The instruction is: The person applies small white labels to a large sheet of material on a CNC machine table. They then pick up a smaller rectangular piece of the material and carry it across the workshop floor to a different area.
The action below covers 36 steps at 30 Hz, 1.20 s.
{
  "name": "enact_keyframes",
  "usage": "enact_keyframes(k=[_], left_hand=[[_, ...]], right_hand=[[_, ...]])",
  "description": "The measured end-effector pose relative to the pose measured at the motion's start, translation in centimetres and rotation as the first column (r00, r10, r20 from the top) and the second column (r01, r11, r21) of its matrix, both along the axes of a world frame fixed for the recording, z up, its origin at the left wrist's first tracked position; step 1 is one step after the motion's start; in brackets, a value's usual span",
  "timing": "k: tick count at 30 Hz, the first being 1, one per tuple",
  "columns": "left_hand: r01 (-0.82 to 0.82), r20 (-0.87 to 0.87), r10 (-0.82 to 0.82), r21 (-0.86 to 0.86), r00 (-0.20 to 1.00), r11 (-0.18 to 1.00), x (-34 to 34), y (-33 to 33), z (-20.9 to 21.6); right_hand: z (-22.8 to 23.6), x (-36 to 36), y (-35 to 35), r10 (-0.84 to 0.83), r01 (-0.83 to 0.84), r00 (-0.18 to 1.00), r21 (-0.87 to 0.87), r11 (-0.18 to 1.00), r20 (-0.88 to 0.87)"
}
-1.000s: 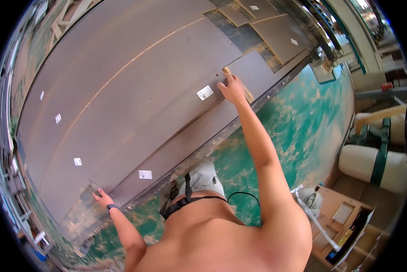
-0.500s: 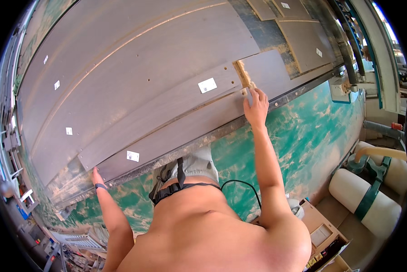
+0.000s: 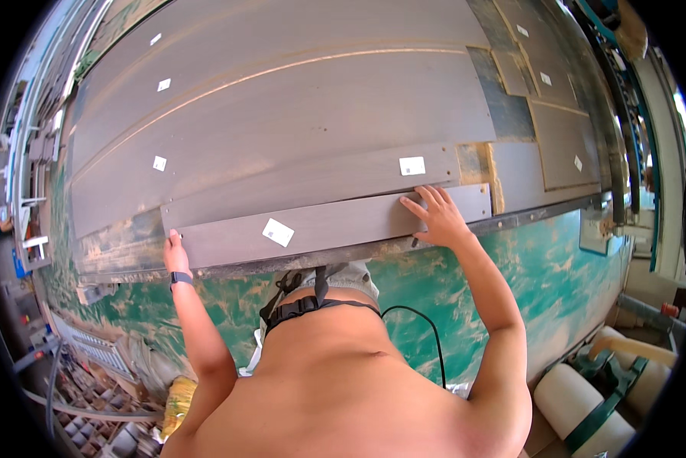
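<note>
So the long brown front strip (image 3: 358,218) lies lengthwise along the near edge of the table (image 3: 545,215), with a white label (image 3: 279,233) stuck on it left of its middle. The left grip (image 3: 176,253) is at the strip's left end, fingertips up at the corner; can't tell if it's pinching or just bracing. The right grip (image 3: 443,220) is short of the strip's right end, fingers spread wide over the top face. Can't tell whether that thumb has hold of the near edge.

2 hands far apart looks like the right call for something this long and thin, imo. I'd keep the pressure even at both ends so it doesn't twist, and get a proper hold under each end before taking any weight. Also watch the far side: a rear strip (image 3: 320,179) runs right behind the front strip, so a sideways drag could rub the edges. Same goes for the short panel (image 3: 520,177) just off its right end. Near side of the strip is the table rim, then green floor (image 3: 541,256), so don't let it tip that way.
</note>
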<state>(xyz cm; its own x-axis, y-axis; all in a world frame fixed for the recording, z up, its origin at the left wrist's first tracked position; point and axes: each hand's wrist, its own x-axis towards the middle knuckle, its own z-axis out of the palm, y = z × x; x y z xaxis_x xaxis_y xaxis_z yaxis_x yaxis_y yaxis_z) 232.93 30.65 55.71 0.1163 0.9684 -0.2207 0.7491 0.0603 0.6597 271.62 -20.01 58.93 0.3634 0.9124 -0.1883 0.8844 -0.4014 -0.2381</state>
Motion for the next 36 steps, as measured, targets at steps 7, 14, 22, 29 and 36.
enact_keyframes(k=[7, 14, 22, 29, 36], left_hand=[[-0.009, -0.205, 0.050, 0.199, 0.978, 0.980, -3.4, 7.1, -0.2], [0.408, -0.133, -0.386, 0.304, 0.913, 0.861, -3.6, 14.3, -7.4], [0.274, 0.160, -0.245, -0.203, 0.956, 0.940, -2.0, 15.8, -7.7], [0.290, 0.230, -0.233, -0.258, 0.945, 0.922, -1.7, 14.9, -6.7], [0.182, 0.180, -0.137, -0.266, 0.974, 0.947, 0.8, 13.3, -4.9]], right_hand=[[5.8, -1.8, 7.9, 0.079, -0.081, 0.997, 0.117, 0.990, 0.017], [0.8, 1.2, 11.8, 0.020, -0.019, 1.000, 0.193, 0.981, -0.002], [-4.5, 9.0, 3.3, -0.953, 0.974, 0.223, 0.005, 0.227, -0.204], [-5.1, 8.9, 1.4, -0.946, 0.980, 0.152, -0.083, 0.182, -0.286], [-5.7, 9.1, 0.5, -0.949, 0.973, 0.150, -0.129, 0.191, -0.276]])
